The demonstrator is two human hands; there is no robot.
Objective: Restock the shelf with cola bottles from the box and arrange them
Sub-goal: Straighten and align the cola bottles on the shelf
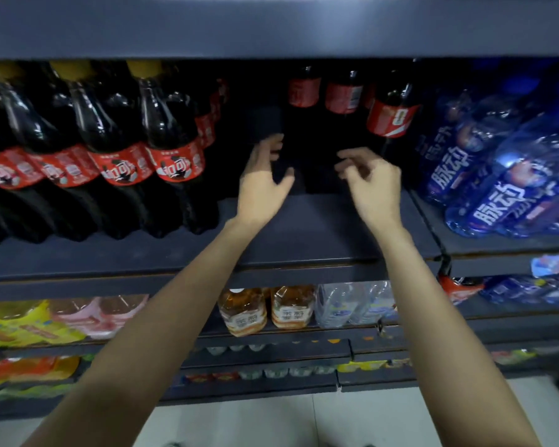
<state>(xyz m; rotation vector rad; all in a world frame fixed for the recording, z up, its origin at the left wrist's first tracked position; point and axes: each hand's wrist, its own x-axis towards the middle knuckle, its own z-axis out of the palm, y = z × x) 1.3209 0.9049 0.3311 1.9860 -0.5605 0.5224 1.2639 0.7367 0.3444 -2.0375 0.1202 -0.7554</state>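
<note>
two empty hands (263, 185) (373, 185), four front cola bottles (175, 150).

To your right, on the neighbouring shelf section, you see blue bottles (504, 175) with white lettering, leaning and packed close together. Below them, more blue packs (526, 290) lie on the next level, with a red tag (455, 285) at the shelf joint beside them. One level under the dark middle board, you find two orange tea bottles (265, 309) side by side, clear water bottles (352, 304) just to their right, and yellow packs (17, 324) and pink packs (100, 314) to the left. Lower rows are blurred. Pale floor (271, 421) shows at the bottom.
</note>
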